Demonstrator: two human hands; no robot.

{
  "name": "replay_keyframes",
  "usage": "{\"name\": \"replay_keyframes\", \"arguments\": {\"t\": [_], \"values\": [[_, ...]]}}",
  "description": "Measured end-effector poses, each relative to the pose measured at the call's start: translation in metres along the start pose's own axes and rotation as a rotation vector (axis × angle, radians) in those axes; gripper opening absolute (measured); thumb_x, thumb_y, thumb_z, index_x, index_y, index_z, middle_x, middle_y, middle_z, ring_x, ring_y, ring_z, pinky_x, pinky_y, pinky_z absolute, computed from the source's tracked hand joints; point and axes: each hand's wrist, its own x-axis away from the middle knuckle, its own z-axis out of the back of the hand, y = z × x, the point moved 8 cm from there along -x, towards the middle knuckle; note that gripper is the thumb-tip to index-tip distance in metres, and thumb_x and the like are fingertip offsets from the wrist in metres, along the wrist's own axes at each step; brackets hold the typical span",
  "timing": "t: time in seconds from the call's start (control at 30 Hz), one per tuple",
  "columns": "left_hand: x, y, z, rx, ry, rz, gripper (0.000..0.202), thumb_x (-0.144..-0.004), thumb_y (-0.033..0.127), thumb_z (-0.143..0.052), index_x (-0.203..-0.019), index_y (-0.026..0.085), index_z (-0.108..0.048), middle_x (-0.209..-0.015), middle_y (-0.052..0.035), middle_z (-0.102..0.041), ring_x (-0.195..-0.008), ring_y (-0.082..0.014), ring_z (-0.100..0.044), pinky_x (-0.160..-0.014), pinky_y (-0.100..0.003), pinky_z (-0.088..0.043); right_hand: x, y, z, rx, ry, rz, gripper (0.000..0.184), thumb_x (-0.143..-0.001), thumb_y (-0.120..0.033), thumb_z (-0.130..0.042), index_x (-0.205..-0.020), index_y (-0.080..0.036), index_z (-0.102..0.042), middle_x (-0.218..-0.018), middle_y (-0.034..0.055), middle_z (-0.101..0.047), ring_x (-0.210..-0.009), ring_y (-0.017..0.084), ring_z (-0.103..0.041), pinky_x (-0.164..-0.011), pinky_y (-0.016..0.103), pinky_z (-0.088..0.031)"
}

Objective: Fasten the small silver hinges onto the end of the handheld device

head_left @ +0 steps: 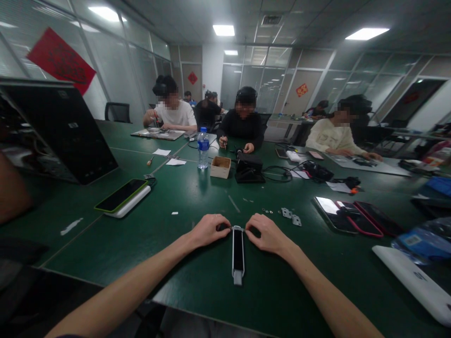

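Observation:
A long, narrow device with a black face and silver edges lies lengthwise on the green table in front of me. Its near end carries a plain silver tab. At its far end sits a small metal piece, partly covered by fingertips. My left hand pinches this piece from the left, thumb and forefinger together. From the right, my right hand grips the other side in the same way. Right of my hands lie two flat metal plates with holes and several tiny rings.
On the green table stand a water bottle, a small cardboard box and a black stand. Phones lie left and right; a white power bank is near right. Co-workers sit opposite.

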Motion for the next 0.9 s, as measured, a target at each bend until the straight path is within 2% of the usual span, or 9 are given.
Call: {"name": "replay_keyframes", "arguments": {"t": [0.13,0.43,0.9], "values": [[0.0001,-0.0015,-0.0008,0.001,0.018,0.009,0.009,-0.080,0.019,-0.062,-0.088,0.017,-0.066,-0.076,0.0012,-0.063,-0.061,-0.0110,-0.054,-0.061,-0.021,-0.043,0.0000,0.0008,-0.0012,0.016,0.013,0.014,0.006,-0.082,-0.018,-0.054,-0.082,-0.017,-0.060,-0.083,0.0043,-0.060,-0.076,0.015,-0.054,-0.071,0.030,-0.045],[-0.0006,0.0023,-0.0017,0.009,-0.003,-0.007,0.014,-0.081,0.022,-0.063,-0.093,0.017,-0.066,-0.081,-0.0005,-0.063,-0.063,-0.0117,-0.054,-0.060,-0.021,-0.042,0.0002,0.0007,-0.0010,0.004,0.026,0.015,0.008,-0.082,-0.018,-0.053,-0.081,-0.017,-0.060,-0.082,0.0047,-0.061,-0.076,0.016,-0.053,-0.070,0.031,-0.045],[-0.0014,-0.0001,-0.0029,-0.008,0.003,0.012,0.011,-0.081,0.020,-0.062,-0.090,0.016,-0.067,-0.078,0.0001,-0.063,-0.061,-0.0115,-0.054,-0.059,-0.020,-0.040,0.0003,0.0027,-0.0040,-0.001,0.031,0.012,0.006,-0.083,-0.019,-0.053,-0.081,-0.017,-0.059,-0.083,0.0044,-0.060,-0.076,0.015,-0.053,-0.071,0.030,-0.044]]}}
